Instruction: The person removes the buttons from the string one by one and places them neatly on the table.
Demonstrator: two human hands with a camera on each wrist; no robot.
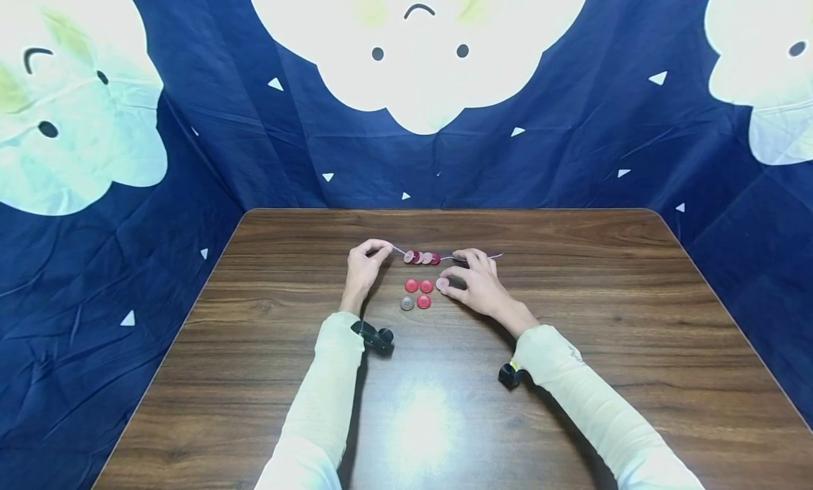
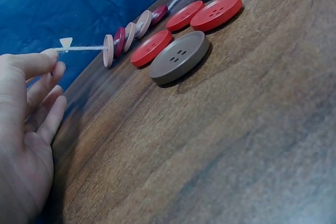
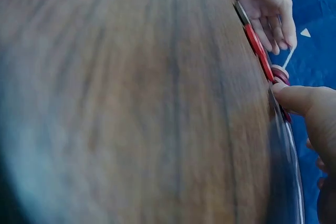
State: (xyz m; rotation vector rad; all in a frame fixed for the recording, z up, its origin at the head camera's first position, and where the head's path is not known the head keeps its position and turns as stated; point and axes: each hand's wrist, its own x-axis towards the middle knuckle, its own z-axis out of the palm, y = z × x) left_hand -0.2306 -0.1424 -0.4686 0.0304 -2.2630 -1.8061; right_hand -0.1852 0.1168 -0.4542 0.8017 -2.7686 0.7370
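My left hand pinches one end of a thin whitish string between thumb and forefinger. Strung along it is a row of several pale pink and dark red buttons, standing on edge in the left wrist view. With thumb and finger, my right hand grips a loose pale pink button, which looks tilted in the left wrist view. The string's other end runs beneath or behind the right hand's fingers. In the right wrist view, the fingers mostly hide that button.
Three red buttons and a grey-brown button lie flat in a cluster between the hands, just nearer than the string. Everything rests on a wooden table. A dark blue cloth with white cloud shapes hangs beyond the table's edges.
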